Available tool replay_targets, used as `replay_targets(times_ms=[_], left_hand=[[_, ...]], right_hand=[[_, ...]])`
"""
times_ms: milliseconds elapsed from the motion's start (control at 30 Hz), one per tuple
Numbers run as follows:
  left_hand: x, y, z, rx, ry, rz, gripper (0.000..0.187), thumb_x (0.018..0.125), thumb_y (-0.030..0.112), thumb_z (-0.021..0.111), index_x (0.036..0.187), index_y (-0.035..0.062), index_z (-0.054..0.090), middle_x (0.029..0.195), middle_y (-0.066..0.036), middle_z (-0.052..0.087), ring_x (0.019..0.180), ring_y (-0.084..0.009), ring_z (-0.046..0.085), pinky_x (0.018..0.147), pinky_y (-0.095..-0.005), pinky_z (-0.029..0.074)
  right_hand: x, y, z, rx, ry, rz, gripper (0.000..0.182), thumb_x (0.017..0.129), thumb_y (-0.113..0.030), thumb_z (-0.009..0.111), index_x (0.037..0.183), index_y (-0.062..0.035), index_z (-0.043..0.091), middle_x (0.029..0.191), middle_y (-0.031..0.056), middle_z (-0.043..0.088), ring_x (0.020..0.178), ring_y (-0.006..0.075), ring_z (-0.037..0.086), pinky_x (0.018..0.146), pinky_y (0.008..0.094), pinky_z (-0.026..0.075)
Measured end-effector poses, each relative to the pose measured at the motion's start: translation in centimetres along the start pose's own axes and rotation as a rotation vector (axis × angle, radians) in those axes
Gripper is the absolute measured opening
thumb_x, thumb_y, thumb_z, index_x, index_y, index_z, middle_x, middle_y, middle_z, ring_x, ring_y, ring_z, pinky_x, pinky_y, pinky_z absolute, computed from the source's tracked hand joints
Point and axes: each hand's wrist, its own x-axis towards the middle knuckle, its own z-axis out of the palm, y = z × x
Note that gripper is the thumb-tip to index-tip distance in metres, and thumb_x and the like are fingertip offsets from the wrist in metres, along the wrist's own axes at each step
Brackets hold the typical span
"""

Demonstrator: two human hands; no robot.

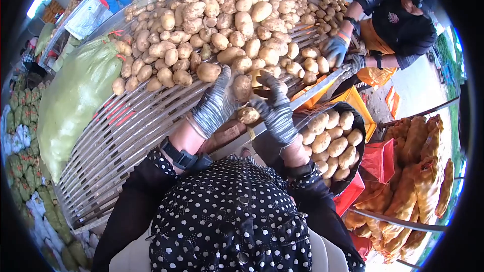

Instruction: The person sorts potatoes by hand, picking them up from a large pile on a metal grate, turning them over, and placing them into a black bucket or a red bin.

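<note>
My left hand (216,107), in a grey striped knit glove, curls round the side of a brown potato (242,87) at the near edge of the heap. Facing it, my right hand (278,116) wears a matching glove; its thumb and fingers are spread, with nothing gripped between them. Just beside the right fingertips lies a smaller potato (248,115), close to the table's edge. Below and right of that hand, a dark-lined container (359,171) holds many smooth potatoes (337,147).
A slatted metal table (126,146) carries the large potato heap (201,25). On its left lies a full pale-green sack (75,100). A co-worker (398,25) in gloves handles potatoes at the right. Filled orange mesh sacks (418,186) stand behind a metal rail at lower right.
</note>
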Motion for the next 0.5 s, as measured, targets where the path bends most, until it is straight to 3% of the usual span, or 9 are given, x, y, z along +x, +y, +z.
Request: replay_targets(times_ms=[67,133,167,233,300,367,400,467,500], left_hand=[[-0.2,-1.3,0.4,0.698,-0.107,0.168,0.057,0.102,0.043,0.028,0.140,0.0002,0.036,0.140,-0.011,0.042,0.130,-0.0231,0.037,0.111,-0.0357,0.027],[-1.4,-0.8,1.3,0.603,-0.185,-0.002,0.059,0.101,0.045,0.031,0.139,-0.0007,0.037,0.142,-0.013,0.041,0.131,-0.0260,0.037,0.109,-0.0386,0.030],[-1.4,0.0,1.6,0.614,-0.239,-0.019,0.061,0.099,0.046,0.036,0.138,-0.0003,0.039,0.142,-0.018,0.042,0.129,-0.0319,0.042,0.105,-0.0420,0.037],[-2.1,2.6,0.7,0.468,-0.307,-0.103,0.059,0.097,0.046,0.043,0.134,0.0005,0.044,0.132,-0.024,0.051,0.111,-0.0390,0.057,0.094,-0.0450,0.048],[-2.4,3.9,-2.8,0.589,0.032,0.069,0.047,0.098,0.036,0.046,0.129,0.0010,0.049,0.125,-0.020,0.057,0.107,-0.0342,0.060,0.089,-0.0410,0.051],[-1.3,5.5,-9.9,1.228,0.407,0.284,0.037,0.091,0.011,0.060,0.125,-0.0007,0.053,0.124,-0.016,0.058,0.109,-0.0210,0.059,0.091,-0.0270,0.048],[-1.2,5.7,-12.5,1.581,0.330,0.351,0.045,0.086,0.007,0.065,0.128,-0.0031,0.050,0.124,-0.015,0.057,0.111,-0.0188,0.056,0.094,-0.0277,0.046],[-1.8,3.8,-10.1,2.000,0.327,0.247,0.055,0.081,0.010,0.071,0.129,-0.0035,0.048,0.125,-0.016,0.056,0.115,-0.0220,0.054,0.096,-0.0332,0.044],[-1.3,3.0,-10.0,1.845,0.308,0.128,0.065,0.077,0.017,0.076,0.132,-0.0014,0.046,0.126,-0.019,0.056,0.118,-0.0285,0.053,0.099,-0.0377,0.041]], right_hand=[[-0.4,0.0,0.8,0.019,0.059,0.029,0.062,0.082,-0.011,0.071,0.135,-0.0017,0.041,0.122,0.0151,0.056,0.112,0.0204,0.055,0.093,0.0321,0.047],[-0.5,-1.9,-1.2,0.598,0.105,0.357,0.059,0.080,-0.012,0.070,0.133,-0.0029,0.044,0.118,0.0133,0.057,0.109,0.0208,0.057,0.093,0.0342,0.049],[-0.7,0.3,-2.5,1.005,0.038,0.256,0.060,0.077,-0.012,0.070,0.131,-0.0053,0.046,0.114,0.0112,0.058,0.105,0.0220,0.059,0.090,0.0382,0.052],[-1.5,-1.9,-4.3,1.169,0.128,0.409,0.059,0.075,-0.016,0.070,0.129,-0.0068,0.048,0.111,0.0113,0.059,0.101,0.0259,0.061,0.087,0.0424,0.054],[-2.8,-2.2,-5.4,1.246,0.179,0.427,0.054,0.077,-0.018,0.067,0.127,-0.0062,0.050,0.111,0.0115,0.061,0.100,0.0279,0.062,0.085,0.0437,0.055],[-3.7,-1.7,-6.4,1.333,0.207,0.413,0.052,0.082,-0.022,0.064,0.129,-0.0064,0.048,0.116,0.0166,0.058,0.099,0.0329,0.062,0.075,0.0426,0.057],[-4.3,0.0,-7.0,1.388,0.221,0.392,0.052,0.086,-0.022,0.062,0.132,-0.0070,0.045,0.122,0.0218,0.055,0.102,0.0384,0.061,0.073,0.0450,0.058],[-4.6,-1.7,-7.5,1.385,0.304,0.415,0.048,0.082,-0.026,0.066,0.123,-0.0056,0.051,0.107,0.0139,0.063,0.087,0.0270,0.066,0.062,0.0318,0.058],[-4.8,-2.3,-7.8,1.348,0.339,0.407,0.047,0.084,-0.031,0.065,0.121,-0.0058,0.052,0.105,0.0150,0.063,0.083,0.0277,0.067,0.061,0.0327,0.058]])
